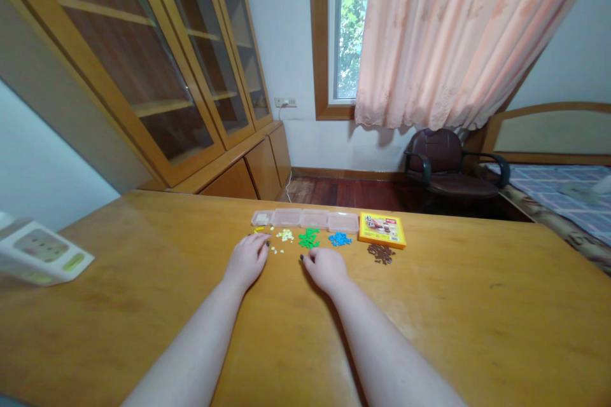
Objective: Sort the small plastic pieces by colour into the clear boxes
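My left hand point(247, 261) rests on the wooden table point(281, 331), its fingers stretched loosely forward beside small cream pieces point(285, 235) and a yellow piece point(259, 229). My right hand point(327, 267) lies curled just in front of a pile of green pieces point(309, 238) and a pile of blue pieces point(340, 239). Its fingertips are tucked underneath, so whatever they may hold is hidden. Brown pieces point(380, 253) form another pile to the right. Behind the piles, clear plastic boxes point(315, 219) stand in a row; the leftmost box point(261, 219) has something pale in it.
A yellow box point(382, 229) with printed pictures lies right of the clear boxes. At the table's left edge stands a white device point(45, 251). Beyond the table are a glass-door cabinet point(191, 44), a dark chair point(443, 162), a pink curtain point(453, 32) and a bed point(568, 184).
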Demonstrator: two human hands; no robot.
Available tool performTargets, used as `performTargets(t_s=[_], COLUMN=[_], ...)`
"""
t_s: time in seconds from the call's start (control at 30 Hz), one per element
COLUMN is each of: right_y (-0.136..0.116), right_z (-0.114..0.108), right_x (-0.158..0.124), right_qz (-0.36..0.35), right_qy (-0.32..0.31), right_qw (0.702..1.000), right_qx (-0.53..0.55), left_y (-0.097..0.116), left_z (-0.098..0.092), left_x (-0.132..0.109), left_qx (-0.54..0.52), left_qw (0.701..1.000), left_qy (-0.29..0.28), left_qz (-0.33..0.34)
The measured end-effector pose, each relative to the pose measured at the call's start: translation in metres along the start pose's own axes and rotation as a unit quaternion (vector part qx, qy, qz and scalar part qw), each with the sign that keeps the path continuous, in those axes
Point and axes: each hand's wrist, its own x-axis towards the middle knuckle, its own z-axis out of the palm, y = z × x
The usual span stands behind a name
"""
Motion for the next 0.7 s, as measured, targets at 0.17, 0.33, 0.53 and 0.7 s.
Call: performTargets(t_s=[0.17,0.33,0.53,0.7], right_y=[-0.001,-0.001,0.000,0.001], right_z=[-0.002,0.000,0.002,0.002], right_x=[-0.001,0.000,0.001,0.001], right_qz=[0.001,0.005,0.000,0.000], right_qy=[-0.003,-0.002,0.009,0.013], right_qw=[1.000,1.000,1.000,1.000], right_qx=[-0.002,0.001,0.001,0.001], left_y=[0.016,0.014,0.011,0.013], left_z=[0.011,0.018,0.019,0.019], left_x=[0.005,0.004,0.003,0.003], left_qx=[0.028,0.034,0.019,0.013], left_qw=[0.999,0.998,0.998,0.997], left_qy=[-0.021,-0.048,-0.061,-0.074], left_qz=[0.011,0.005,0.002,-0.006])
